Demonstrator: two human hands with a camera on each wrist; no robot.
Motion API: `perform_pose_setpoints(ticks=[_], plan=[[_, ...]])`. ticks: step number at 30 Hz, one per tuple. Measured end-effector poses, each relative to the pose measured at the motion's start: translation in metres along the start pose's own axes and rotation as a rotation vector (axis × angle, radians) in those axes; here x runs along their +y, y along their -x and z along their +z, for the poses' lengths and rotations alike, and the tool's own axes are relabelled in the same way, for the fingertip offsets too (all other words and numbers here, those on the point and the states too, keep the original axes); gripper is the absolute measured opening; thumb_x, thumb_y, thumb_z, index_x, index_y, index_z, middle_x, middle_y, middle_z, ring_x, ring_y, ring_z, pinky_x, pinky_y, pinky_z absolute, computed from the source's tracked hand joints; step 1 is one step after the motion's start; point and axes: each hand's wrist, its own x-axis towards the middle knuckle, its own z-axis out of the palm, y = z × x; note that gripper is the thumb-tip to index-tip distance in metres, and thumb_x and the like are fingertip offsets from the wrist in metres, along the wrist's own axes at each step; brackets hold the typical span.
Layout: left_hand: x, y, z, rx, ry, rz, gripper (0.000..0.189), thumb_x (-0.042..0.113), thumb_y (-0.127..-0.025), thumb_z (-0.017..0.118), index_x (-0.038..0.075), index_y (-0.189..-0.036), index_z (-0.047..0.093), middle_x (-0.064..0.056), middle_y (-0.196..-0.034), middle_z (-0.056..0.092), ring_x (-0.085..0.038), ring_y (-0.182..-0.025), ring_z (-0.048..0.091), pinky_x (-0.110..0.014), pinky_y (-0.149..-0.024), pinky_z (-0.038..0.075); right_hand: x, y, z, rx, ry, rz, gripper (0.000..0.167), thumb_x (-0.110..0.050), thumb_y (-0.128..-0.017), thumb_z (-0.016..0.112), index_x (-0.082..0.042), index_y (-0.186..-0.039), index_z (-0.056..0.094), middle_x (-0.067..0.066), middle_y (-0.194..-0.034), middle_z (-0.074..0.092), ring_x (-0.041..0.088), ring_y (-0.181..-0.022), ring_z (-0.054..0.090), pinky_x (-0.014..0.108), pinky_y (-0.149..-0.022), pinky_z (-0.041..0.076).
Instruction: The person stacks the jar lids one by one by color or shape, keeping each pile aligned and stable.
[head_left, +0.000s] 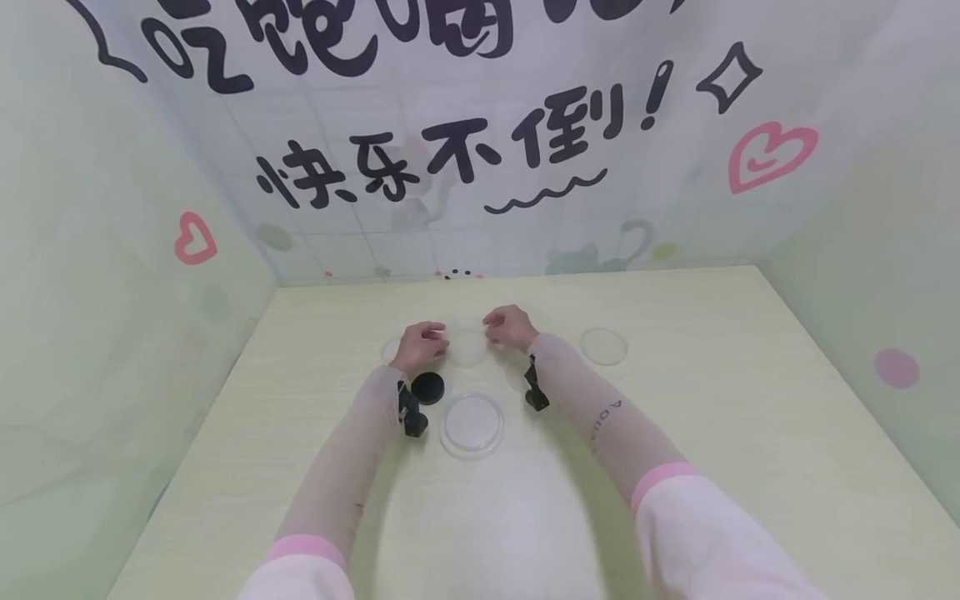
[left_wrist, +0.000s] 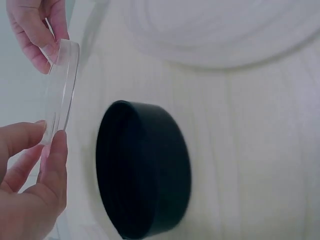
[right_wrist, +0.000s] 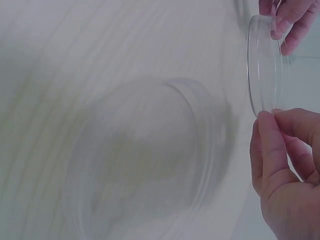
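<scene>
Between my two hands a clear petri dish (head_left: 467, 343) is held near the back of the table. My left hand (head_left: 422, 346) pinches one edge between thumb and fingers; my right hand (head_left: 512, 327) pinches the opposite edge. Both wrist views show the petri dish (left_wrist: 64, 90) edge-on, its rims close together. Just below my left wrist sits a round black cap (head_left: 428, 388), its hollow side partly visible in the left wrist view. A larger round clear dish with a whitish middle (head_left: 472, 423) lies in front of the hands.
To the right of my right hand lies another clear round dish (head_left: 603, 346). A clear rim (head_left: 387, 352) shows partly behind my left hand. The pale wooden table (head_left: 750, 417) meets printed fabric walls (head_left: 480, 233) at the back and sides.
</scene>
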Motion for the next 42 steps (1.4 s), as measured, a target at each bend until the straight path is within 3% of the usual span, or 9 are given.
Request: perform_pose_setpoints(ticks=[6, 23, 30, 42], plan=[[0.008, 0.004, -0.004, -0.021, 0.054, 0.006, 0.039, 0.001, -0.084, 0.057, 0.003, -0.122, 0.050, -0.014, -0.106, 0.047, -0.024, -0.095, 0.052, -0.029, -0.081, 0.047, -0.003, 0.001, -0.004, -0.001, -0.042, -0.036, 0.027, 0.004, -0.081, 0.057, 0.007, -0.107, 0.057, 0.017, -0.098, 0.057, 0.025, -0.088, 0.057, 0.024, -0.072, 0.050], [0.018, 0.024, -0.009, -0.112, 0.067, 0.045, 0.041, -0.002, -0.084, 0.055, 0.000, -0.124, 0.046, -0.016, -0.105, 0.045, -0.030, -0.099, 0.050, -0.031, -0.080, 0.048, -0.005, 0.016, -0.012, -0.064, -0.069, -0.034, 0.023, 0.003, -0.081, 0.058, 0.007, -0.103, 0.056, 0.014, -0.093, 0.056, 0.021, -0.084, 0.057, 0.024, -0.072, 0.050], [0.014, 0.027, -0.011, -0.131, 0.046, 0.050, 0.039, 0.000, -0.085, 0.055, -0.002, -0.123, 0.046, -0.017, -0.104, 0.047, -0.031, -0.098, 0.052, -0.030, -0.078, 0.049, -0.005, 0.022, -0.013, -0.093, -0.070, -0.044, 0.022, 0.003, -0.080, 0.059, 0.007, -0.102, 0.056, 0.011, -0.087, 0.055, 0.019, -0.079, 0.057, 0.024, -0.073, 0.050], [0.008, 0.032, -0.010, -0.158, 0.043, 0.061, 0.038, -0.004, -0.083, 0.057, -0.004, -0.119, 0.049, -0.015, -0.097, 0.049, -0.022, -0.083, 0.055, -0.029, -0.073, 0.050, -0.001, 0.030, -0.014, -0.156, -0.020, -0.046, 0.021, 0.002, -0.081, 0.059, 0.006, -0.102, 0.057, 0.011, -0.087, 0.054, 0.019, -0.080, 0.057, 0.024, -0.073, 0.050]])
